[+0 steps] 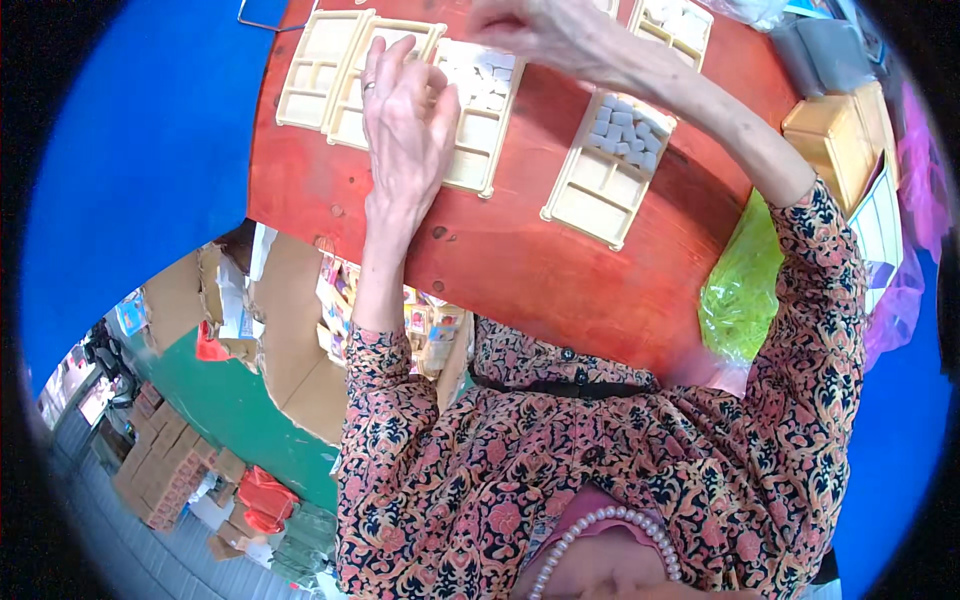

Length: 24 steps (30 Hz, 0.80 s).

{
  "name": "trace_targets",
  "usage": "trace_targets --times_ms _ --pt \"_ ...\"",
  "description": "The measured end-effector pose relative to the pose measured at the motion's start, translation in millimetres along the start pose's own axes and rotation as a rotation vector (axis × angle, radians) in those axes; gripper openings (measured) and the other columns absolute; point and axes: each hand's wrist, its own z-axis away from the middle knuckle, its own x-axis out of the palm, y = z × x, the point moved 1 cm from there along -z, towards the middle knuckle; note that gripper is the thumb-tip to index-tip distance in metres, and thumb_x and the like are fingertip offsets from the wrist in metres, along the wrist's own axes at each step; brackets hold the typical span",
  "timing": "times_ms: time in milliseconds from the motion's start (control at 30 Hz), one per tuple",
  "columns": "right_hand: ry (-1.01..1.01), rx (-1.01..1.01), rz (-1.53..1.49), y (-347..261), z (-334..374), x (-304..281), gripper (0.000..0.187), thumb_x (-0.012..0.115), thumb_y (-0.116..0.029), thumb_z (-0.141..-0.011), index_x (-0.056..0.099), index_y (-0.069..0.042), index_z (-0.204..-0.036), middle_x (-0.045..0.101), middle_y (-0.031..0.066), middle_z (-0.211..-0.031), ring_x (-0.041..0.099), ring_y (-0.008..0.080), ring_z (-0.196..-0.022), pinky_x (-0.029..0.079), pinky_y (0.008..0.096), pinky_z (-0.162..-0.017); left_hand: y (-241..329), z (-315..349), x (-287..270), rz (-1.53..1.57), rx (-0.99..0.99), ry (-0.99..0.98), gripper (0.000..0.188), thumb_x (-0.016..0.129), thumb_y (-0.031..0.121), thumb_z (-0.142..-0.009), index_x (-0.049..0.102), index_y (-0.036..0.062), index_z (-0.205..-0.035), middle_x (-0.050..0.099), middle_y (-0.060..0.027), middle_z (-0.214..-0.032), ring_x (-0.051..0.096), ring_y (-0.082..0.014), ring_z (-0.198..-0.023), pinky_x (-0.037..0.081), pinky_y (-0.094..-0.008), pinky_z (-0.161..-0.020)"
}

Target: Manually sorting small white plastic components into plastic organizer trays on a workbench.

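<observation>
My left hand (408,115) is palm down over a cream compartment tray (350,125). Two of its fingers reach forward, while the others curl toward the thumb; whatever they pinch, if anything, is hidden. Just right of it lies another cream tray (472,168) with small white pieces (492,82) in its far part. Motion smears my right hand (530,28) at the top edge, so its fingers are unclear. Below my right forearm, a cream tray (588,208) holds several small grey blocks (625,132) at its far end; its near compartments are bare.
A further cream tray (305,108) lies at the far left of the red table (480,285). Another tray (690,52) with white pieces is beyond my right forearm. Wooden boxes (828,140) and a yellow-green plastic bag (738,290) sit at right. An open cardboard box (300,340) stands below left.
</observation>
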Motion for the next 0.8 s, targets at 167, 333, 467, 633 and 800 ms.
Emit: trace_targets --times_ms 167,333,467,633,800 --pt "-0.077 -0.108 -0.04 -19 8 5 0.015 0.055 -0.007 -0.078 0.064 -0.002 -0.088 0.061 0.0191 -0.074 0.062 0.0338 -0.072 0.049 0.0419 -0.064 -2 0 2 0.025 -0.081 0.017 0.009 0.059 0.003 -0.071 0.057 -0.0039 -0.077 0.053 -0.0275 -0.113 0.044 -0.0464 -0.114 0.032 -0.0488 -0.1" --pt "0.005 -0.196 0.155 3 11 30 0.021 0.047 -0.014 -0.084 0.056 -0.002 -0.097 0.058 0.0197 -0.08 0.06 0.0344 -0.078 0.047 0.0437 -0.068 2 -4 -3 -0.018 -0.098 -0.071 0.011 0.058 0.003 -0.072 0.057 -0.0061 -0.078 0.054 -0.0269 -0.107 0.047 -0.0425 -0.107 0.031 -0.0487 -0.101" --pt "0.112 -0.336 0.138 -2 21 17 0.011 0.053 -0.009 -0.081 0.051 0.001 -0.084 0.051 0.0156 -0.074 0.051 0.0286 -0.068 0.041 0.0378 -0.064 2 -3 -3 0.014 -0.144 -0.069 0.012 0.058 0.002 -0.072 0.058 -0.0055 -0.081 0.053 -0.0255 -0.109 0.046 -0.0414 -0.11 0.031 -0.049 -0.102" --pt "0.136 -0.36 0.297 1 20 23 0.009 0.046 -0.011 -0.084 0.043 -0.003 -0.082 0.045 0.0154 -0.075 0.046 0.032 -0.069 0.038 0.0399 -0.065 4 0 0 0.019 -0.07 0.041 0.013 0.06 0.003 -0.073 0.064 -0.0026 -0.084 0.053 -0.0253 -0.11 0.045 -0.0399 -0.113 0.029 -0.0489 -0.103" --pt "0.048 -0.283 0.104 2 18 23 0.008 0.045 -0.009 -0.084 0.044 -0.002 -0.082 0.047 0.0162 -0.076 0.048 0.0322 -0.07 0.039 0.0406 -0.065 0 1 -2 -0.042 -0.084 0.024 0.012 0.061 0.005 -0.074 0.066 -0.0015 -0.084 0.053 -0.0249 -0.112 0.042 -0.0419 -0.117 0.029 -0.0478 -0.103"
